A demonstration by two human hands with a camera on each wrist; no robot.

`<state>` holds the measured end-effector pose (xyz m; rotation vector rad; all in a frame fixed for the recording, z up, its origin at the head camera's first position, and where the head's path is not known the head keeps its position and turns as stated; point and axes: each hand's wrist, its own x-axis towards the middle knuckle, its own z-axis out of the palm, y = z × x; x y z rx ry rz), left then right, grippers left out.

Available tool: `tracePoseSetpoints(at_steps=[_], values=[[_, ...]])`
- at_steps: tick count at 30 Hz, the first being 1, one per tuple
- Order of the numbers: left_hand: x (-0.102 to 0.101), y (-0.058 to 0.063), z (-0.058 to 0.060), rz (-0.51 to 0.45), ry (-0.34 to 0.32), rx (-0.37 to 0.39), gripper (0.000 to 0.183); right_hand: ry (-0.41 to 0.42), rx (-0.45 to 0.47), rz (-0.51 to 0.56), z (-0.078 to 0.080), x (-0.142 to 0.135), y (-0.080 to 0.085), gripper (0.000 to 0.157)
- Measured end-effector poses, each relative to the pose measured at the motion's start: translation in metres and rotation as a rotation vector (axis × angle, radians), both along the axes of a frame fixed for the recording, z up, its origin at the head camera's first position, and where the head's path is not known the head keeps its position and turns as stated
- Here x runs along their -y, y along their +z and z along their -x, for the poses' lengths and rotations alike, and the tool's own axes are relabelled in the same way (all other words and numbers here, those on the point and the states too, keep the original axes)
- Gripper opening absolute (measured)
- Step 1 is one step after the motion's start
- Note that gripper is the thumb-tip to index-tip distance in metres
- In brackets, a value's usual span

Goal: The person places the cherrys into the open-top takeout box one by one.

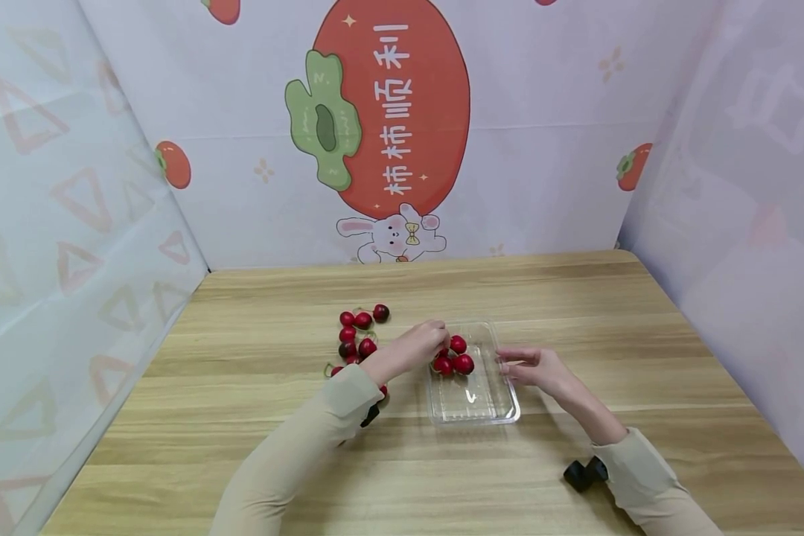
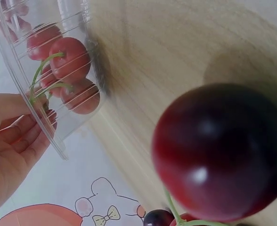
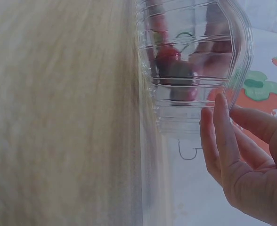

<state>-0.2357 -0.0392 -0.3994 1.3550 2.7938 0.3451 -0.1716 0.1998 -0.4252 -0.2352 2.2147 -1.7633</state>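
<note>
A clear plastic box [image 1: 472, 406] sits on the wooden table with several red cherries [image 1: 464, 364] at its left side. My left hand [image 1: 415, 346] reaches over the box's left rim, fingertips bent together at the cherries. In the left wrist view, green stems [image 2: 44, 63] run up to this hand's [image 2: 11, 136] thumb and fingers, which pinch there. Outside the right wall, my right hand [image 1: 539, 370] touches the box by the rim with fairly straight fingers. The right wrist view shows those fingers [image 3: 222, 127] against the plastic.
More loose cherries [image 1: 363, 321] lie left of the box, partly behind my left forearm. One dark red cherry [image 2: 223, 150] looms large in the left wrist view. Printed cloth [image 1: 543, 134] hangs behind the table, with white cloth on both sides.
</note>
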Motion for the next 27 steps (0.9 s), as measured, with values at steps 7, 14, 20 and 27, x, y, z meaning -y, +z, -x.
tracePoseSetpoints(at_steps=[7, 14, 20, 27], values=[[0.001, -0.003, 0.001, -0.009, 0.003, 0.011, 0.012, 0.0, -0.001, 0.005, 0.0, 0.0, -0.001, 0.045], [0.004, -0.004, 0.002, -0.082, 0.026, 0.054, 0.016, 0.0, 0.003, 0.007, 0.0, 0.0, -0.001, 0.046], [0.009, -0.002, 0.002, -0.156, 0.051, 0.086, 0.016, -0.001, 0.003, 0.005, 0.0, 0.0, 0.0, 0.046], [0.016, 0.001, 0.004, -0.222, 0.081, 0.118, 0.014, -0.005, 0.004, 0.007, 0.0, 0.0, 0.001, 0.047]])
